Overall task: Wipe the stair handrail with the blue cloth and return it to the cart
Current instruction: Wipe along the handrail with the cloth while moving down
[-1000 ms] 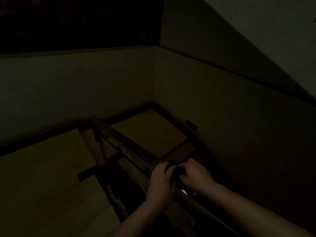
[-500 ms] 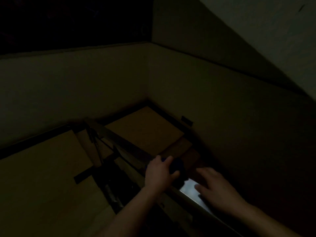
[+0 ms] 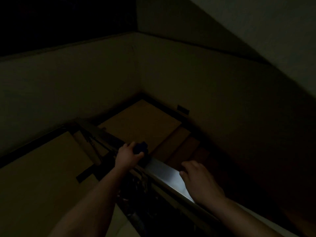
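Left hand [image 3: 127, 156] presses blue cloth [image 3: 140, 147] onto handrail [image 3: 164, 171], fingers wrapped around it.

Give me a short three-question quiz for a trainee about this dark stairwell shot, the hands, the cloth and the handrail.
1. True or false: the left hand holds the blue cloth on the handrail.
2. Multiple choice: the right hand is A) gripping the cloth, B) resting open on the rail nearer the camera, C) out of view.
3. Fill in: the cloth sits ____ down the rail than the right hand, toward the landing.

Key: 1 true; 2 B; 3 farther.
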